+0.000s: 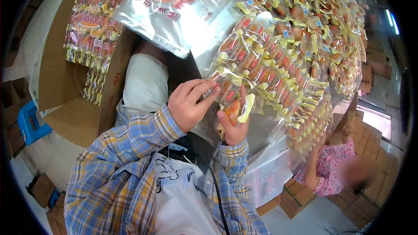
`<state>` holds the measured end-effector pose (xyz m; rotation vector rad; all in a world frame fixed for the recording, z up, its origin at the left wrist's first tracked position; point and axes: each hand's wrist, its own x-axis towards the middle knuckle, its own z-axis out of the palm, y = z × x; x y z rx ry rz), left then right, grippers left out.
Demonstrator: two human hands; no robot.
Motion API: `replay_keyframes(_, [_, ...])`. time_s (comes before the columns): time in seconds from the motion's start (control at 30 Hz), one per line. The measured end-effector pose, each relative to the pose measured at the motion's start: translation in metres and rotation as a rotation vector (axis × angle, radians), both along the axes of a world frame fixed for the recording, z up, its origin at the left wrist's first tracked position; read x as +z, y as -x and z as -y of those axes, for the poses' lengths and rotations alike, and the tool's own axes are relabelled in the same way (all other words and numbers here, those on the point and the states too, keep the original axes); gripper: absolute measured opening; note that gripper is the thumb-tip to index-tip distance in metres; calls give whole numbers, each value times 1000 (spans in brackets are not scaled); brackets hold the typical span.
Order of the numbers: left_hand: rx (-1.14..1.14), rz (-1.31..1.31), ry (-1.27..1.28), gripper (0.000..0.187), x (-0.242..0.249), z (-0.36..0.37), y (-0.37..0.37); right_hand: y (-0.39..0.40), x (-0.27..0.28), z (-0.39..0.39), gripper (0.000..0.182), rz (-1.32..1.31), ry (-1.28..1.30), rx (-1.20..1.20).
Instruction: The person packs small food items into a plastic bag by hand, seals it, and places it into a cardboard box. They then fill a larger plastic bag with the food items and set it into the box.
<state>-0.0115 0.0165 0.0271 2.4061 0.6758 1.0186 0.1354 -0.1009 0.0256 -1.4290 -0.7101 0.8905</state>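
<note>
In the head view, my right hand is closed on a small wrapped snack, an orange-brown piece in clear film with pale yellow ends. My left hand reaches in from the left, its fingers bent and the fingertips pinched at the edge of a clear plastic bag. Similar snacks show through this bag, just beyond my fingertips. The left thumb is mostly hidden. Beyond both hands, rows of packed snacks lie on the table, with a large heap of loose wrapped snacks behind them.
Printed clear bags lie stacked at the table's near left. An open cardboard box on the left holds filled snack bags. A blue stool stands beside it. Another person is at the right, near stacked cartons.
</note>
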Motion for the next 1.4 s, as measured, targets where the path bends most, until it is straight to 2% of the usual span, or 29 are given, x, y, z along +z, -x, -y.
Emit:
replay_keyframes(0.07, [6, 33, 14, 37, 0, 0, -1, 7, 10, -8, 87, 26, 14, -19])
replay_keyframes(0.17, [4, 97, 90, 34, 0, 1, -8, 5, -9, -9, 80, -160, -7, -188])
replay_keyframes(0.27, [-7, 110, 179, 33, 0, -4, -9, -17, -40, 11, 71, -171, 18, -105])
replay_keyframes(0.33, [7, 81, 179, 34, -3, -5, -8, -17, -41, 12, 64, -127, -56, -45])
replay_keyframes(0.4, [16, 67, 204, 37, -5, -3, -10, -25, -42, 15, 64, -110, -7, -2])
replay_keyframes(0.5, [25, 38, 261, 43, 4, -3, -10, -33, -38, 20, 73, -140, 59, 5])
replay_keyframes(0.63, [-23, -69, 190, 50, 6, -4, -3, -26, -22, 11, 87, -366, -157, 15])
replay_keyframes(0.67, [-37, -87, 189, 52, 5, -4, -1, -28, -24, 14, 93, -315, -123, 61])
replay_keyframes(0.77, [-63, -134, 186, 56, 9, -5, 0, -15, -7, 1, 91, -323, -50, 26])
replay_keyframes(0.9, [-25, -216, 155, 57, 20, 6, -10, -12, -10, 13, 96, -154, 2, 118])
replay_keyframes(0.93, [-12, -238, 135, 57, 17, 7, -12, -15, -14, 12, 89, -67, -53, 132])
replay_keyframes(1.0, [-3, -232, 106, 58, 6, 5, -12, -21, -9, 18, 84, -35, 35, 140])
replay_keyframes(1.07, [1, -204, 107, 59, 1, 3, -12, -17, 4, 27, 73, -178, 281, 38])
replay_keyframes(1.2, [-8, -168, 170, 58, 7, 4, -9, -16, 11, 31, 63, -53, 413, 101])
replay_keyframes(1.3, [-13, -142, 187, 57, 8, 4, -10, -9, 2, 27, 62, 47, 203, 74])
replay_keyframes(1.33, [-11, -127, 189, 57, 9, 4, -10, -19, 9, 23, 69, 54, 286, 175])
replay_keyframes(1.4, [-38, -142, 230, 52, 12, 2, -7, -21, 6, 13, 69, -9, 271, 102])
